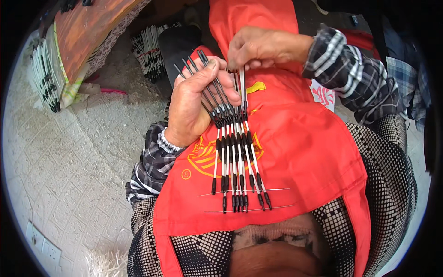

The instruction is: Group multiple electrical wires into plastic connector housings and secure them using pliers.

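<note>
Pale floor (92, 152) is seen across the left of the frame, with a white socket (44, 244) set at lower left. At upper left, a bundle (45, 78) of thin black-and-white sticks is stood beside an orange-brown surface (87, 32); farther right, near the top, a second bundle (150, 53) is placed. Just left of centre, the left hand (196, 94) is turned partly palm up, its thumb pressed over the black upper ends of several rods (237, 143), which are fanned out above it. Down the middle of the frame, the rods are spread over a red apron (304, 152), their white lengths banded in black. Near their lower ends they are crossed by two thin wires (279, 189). Right of the left hand, the right hand (256, 48) is held with fingertips together, pinching the rods' upper part at the group's right edge; the exact grip is partly hidden. At upper right, a checked sleeve (348, 74) is seen.
</note>
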A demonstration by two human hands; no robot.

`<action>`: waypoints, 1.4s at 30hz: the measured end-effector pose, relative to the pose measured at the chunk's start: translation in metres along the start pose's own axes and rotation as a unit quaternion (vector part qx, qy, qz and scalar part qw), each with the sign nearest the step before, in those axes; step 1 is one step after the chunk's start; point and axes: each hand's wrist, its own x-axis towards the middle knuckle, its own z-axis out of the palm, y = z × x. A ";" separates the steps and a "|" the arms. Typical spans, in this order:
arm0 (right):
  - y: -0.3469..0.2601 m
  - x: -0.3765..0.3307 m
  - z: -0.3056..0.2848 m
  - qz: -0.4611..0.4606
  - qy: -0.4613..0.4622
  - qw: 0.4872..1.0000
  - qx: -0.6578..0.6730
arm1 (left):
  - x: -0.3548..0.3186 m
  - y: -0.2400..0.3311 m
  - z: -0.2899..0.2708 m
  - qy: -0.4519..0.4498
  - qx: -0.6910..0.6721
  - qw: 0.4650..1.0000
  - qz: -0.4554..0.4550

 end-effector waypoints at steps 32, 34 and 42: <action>-0.078 -0.043 0.005 -0.339 -0.027 0.862 -0.376 | -0.005 0.002 0.009 -0.086 0.017 0.996 -0.024; -0.077 -0.043 0.006 -0.299 -0.013 0.897 -0.326 | -0.006 0.001 0.008 -0.106 0.021 0.994 -0.008; -0.057 -0.045 0.013 -0.338 0.031 0.927 -0.162 | -0.011 -0.003 0.006 -0.227 0.030 0.973 -0.004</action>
